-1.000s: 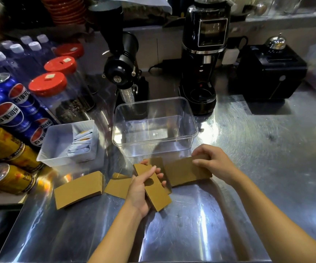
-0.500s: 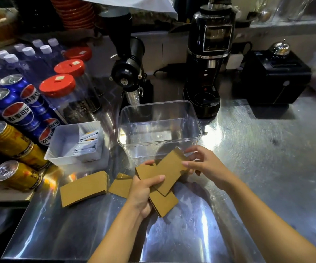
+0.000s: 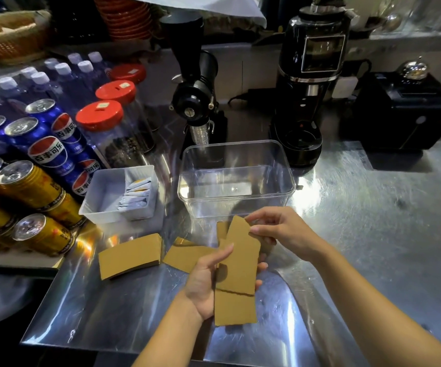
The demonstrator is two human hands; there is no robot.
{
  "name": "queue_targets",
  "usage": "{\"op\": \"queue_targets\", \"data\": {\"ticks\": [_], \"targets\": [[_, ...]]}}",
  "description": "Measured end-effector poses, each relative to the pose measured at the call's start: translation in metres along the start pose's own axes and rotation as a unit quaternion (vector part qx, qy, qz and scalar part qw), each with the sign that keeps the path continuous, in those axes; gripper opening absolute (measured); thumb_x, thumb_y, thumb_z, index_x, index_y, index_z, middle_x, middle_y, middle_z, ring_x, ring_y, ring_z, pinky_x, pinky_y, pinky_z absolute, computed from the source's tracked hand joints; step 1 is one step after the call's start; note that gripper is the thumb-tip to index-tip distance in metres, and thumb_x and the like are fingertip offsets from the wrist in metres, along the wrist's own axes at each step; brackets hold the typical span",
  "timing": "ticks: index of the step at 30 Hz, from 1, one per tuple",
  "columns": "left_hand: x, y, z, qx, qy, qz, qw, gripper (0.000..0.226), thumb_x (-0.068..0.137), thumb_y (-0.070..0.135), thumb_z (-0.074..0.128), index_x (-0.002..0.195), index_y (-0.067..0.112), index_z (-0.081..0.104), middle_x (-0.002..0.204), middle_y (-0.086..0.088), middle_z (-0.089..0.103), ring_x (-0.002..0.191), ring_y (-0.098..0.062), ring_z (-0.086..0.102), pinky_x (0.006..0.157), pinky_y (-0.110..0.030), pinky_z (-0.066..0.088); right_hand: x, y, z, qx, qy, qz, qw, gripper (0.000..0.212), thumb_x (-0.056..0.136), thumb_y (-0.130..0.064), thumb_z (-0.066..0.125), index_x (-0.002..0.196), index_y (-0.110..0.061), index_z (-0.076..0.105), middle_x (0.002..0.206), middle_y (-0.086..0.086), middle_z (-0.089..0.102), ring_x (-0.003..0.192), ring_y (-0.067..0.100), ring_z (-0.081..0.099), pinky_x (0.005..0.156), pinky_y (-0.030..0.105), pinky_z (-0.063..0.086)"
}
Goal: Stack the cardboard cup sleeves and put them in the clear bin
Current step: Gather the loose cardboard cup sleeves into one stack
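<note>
In the head view, the left hand was clamped on two cardboard cup sleeves laid one over the other, thumb on top and fingers curled underneath. The lower sleeve stuck out toward the person, its near end hanging past the palm, while the upper sleeve lay slid farther away, so the two overlapped only in part and the edge of the upper one showed as a dark line across the lower. The right hand was pinched together on the far end of the upper sleeve, thumb and forefinger closed on its right corner. Both held sleeves were lifted off the shiny metal desk. Two more sleeves lay flat on the desk to the left: one sleeve farthest left, well apart from the hands, and another sleeve just beside the left hand, partly hidden behind it. A further bit of brown card showed behind the held pair; whether it was a separate sleeve I could not tell. The clear bin stood just beyond the hands with nothing in it. A white tray with sachets sat to the bin's left, near stacked cans.
</note>
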State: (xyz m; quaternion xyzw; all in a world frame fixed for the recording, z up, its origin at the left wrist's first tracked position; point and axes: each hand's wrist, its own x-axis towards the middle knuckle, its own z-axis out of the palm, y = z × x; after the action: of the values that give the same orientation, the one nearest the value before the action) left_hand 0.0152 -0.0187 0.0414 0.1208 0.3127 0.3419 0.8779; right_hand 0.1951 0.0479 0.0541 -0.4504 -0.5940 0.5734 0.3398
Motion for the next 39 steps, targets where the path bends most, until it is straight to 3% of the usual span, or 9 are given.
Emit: {"op": "queue_targets", "data": {"ticks": [5, 10, 15, 18, 22, 26, 29, 32, 39], "targets": [[0.002, 0.001, -0.005, -0.038, 0.021, 0.041, 0.998, 0.058, 0.066, 0.016, 0.075, 0.122, 0.016, 0.058, 0.101, -0.019, 0.066, 0.083, -0.029, 0.067, 0.067, -0.039, 0.057, 0.004, 0.004, 0.023, -0.082, -0.038, -0.014, 0.996, 0.017, 0.078, -0.012, 0.069, 0.086, -0.026, 0.071, 0.084, 0.005, 0.063, 0.071, 0.011, 0.057, 0.059, 0.012, 0.047], [-0.004, 0.009, -0.014, -0.038, 0.068, 0.102, 0.992, 0.028, 0.070, 0.006, 0.064, 0.093, 0.020, 0.068, 0.084, -0.016, 0.066, 0.070, -0.023, 0.058, 0.059, -0.032, 0.051, 0.018, 0.025, 0.025, -0.221, 0.052, -0.018, 0.974, 0.015, 0.083, -0.028, 0.062, 0.098, -0.031, 0.063, 0.092, 0.001, 0.065, 0.084, 0.020, 0.058, 0.072, 0.029, 0.047], [-0.009, 0.013, -0.024, -0.091, 0.123, 0.100, 0.983, 0.031, 0.074, 0.018, 0.065, 0.102, 0.009, 0.053, 0.080, -0.016, 0.059, 0.063, -0.024, 0.055, 0.055, -0.031, 0.052, 0.036, 0.039, 0.031, -0.370, -0.030, 0.034, 0.928, 0.069, 0.074, -0.038, 0.068, 0.133, -0.023, 0.038, 0.135, 0.003, 0.048, 0.124, 0.020, 0.041, 0.096, 0.029, 0.030], [-0.010, 0.015, -0.032, -0.085, 0.132, 0.102, 0.982, 0.036, 0.078, 0.028, 0.063, 0.095, -0.004, 0.062, 0.079, -0.014, 0.061, 0.062, -0.023, 0.057, 0.056, -0.030, 0.053, 0.042, 0.043, 0.037, -0.404, -0.092, 0.046, 0.909, 0.093, 0.066, -0.042, 0.074, 0.141, -0.027, 0.021, 0.146, 0.001, 0.034, 0.134, 0.019, 0.025, 0.097, 0.031, 0.019], [-0.011, 0.017, -0.038, -0.061, 0.141, 0.146, 0.977, 0.022, 0.074, 0.031, 0.066, 0.068, 0.012, 0.076, 0.078, -0.012, 0.070, 0.065, -0.020, 0.064, 0.066, -0.029, 0.054, 0.045, 0.047, 0.037, -0.415, -0.086, 0.055, 0.904, 0.100, 0.057, -0.043, 0.080, 0.139, -0.028, 0.024, 0.135, 0.005, 0.033, 0.128, 0.025, 0.024, 0.095, 0.036, 0.017], [-0.009, 0.021, -0.044, -0.075, 0.152, 0.163, 0.972, 0.010, 0.064, 0.028, 0.075, 0.069, 0.018, 0.075, 0.081, -0.014, 0.073, 0.066, -0.023, 0.067, 0.067, -0.032, 0.058, 0.040, 0.049, 0.028, -0.414, -0.069, 0.041, 0.907, 0.070, 0.058, -0.043, 0.079, 0.116, -0.022, 0.046, 0.111, 0.003, 0.036, 0.109, 0.021, 0.030, 0.087, 0.032, 0.021], [-0.006, 0.025, -0.045, -0.078, 0.144, 0.151, 0.975, 0.021, 0.070, 0.032, 0.070, 0.067, 0.012, 0.076, 0.075, -0.009, 0.072, 0.065, -0.020, 0.067, 0.066, -0.031, 0.058, 0.033, 0.046, 0.014, -0.331, -0.036, 0.016, 0.943, 0.042, 0.069, -0.028, 0.076, 0.101, -0.014, 0.053, 0.105, 0.005, 0.045, 0.101, 0.021, 0.043, 0.088, 0.031, 0.036], [-0.003, 0.028, -0.044, -0.086, 0.129, 0.140, 0.978, 0.023, 0.071, 0.034, 0.068, 0.067, 0.012, 0.076, 0.074, -0.007, 0.072, 0.065, -0.019, 0.067, 0.066, -0.034, 0.057, 0.025, 0.038, 0.001, -0.250, 0.016, 0.000, 0.968, 0.020, 0.079, -0.014, 0.068, 0.093, -0.016, 0.055, 0.087, -0.005, 0.054, 0.087, 0.019, 0.052, 0.072, 0.017, 0.041], [0.007, 0.027, -0.035, -0.070, 0.117, 0.108, 0.985, 0.023, 0.062, 0.035, 0.078, 0.077, 0.019, 0.071, 0.080, -0.012, 0.068, 0.073, -0.024, 0.066, 0.072, -0.043, 0.055, 0.010, -0.004, -0.023, -0.084, 0.067, -0.050, 0.993, 0.018, 0.078, -0.008, 0.068, 0.087, -0.023, 0.068, 0.084, -0.002, 0.065, 0.079, 0.008, 0.059, 0.065, 0.010, 0.046]]}}
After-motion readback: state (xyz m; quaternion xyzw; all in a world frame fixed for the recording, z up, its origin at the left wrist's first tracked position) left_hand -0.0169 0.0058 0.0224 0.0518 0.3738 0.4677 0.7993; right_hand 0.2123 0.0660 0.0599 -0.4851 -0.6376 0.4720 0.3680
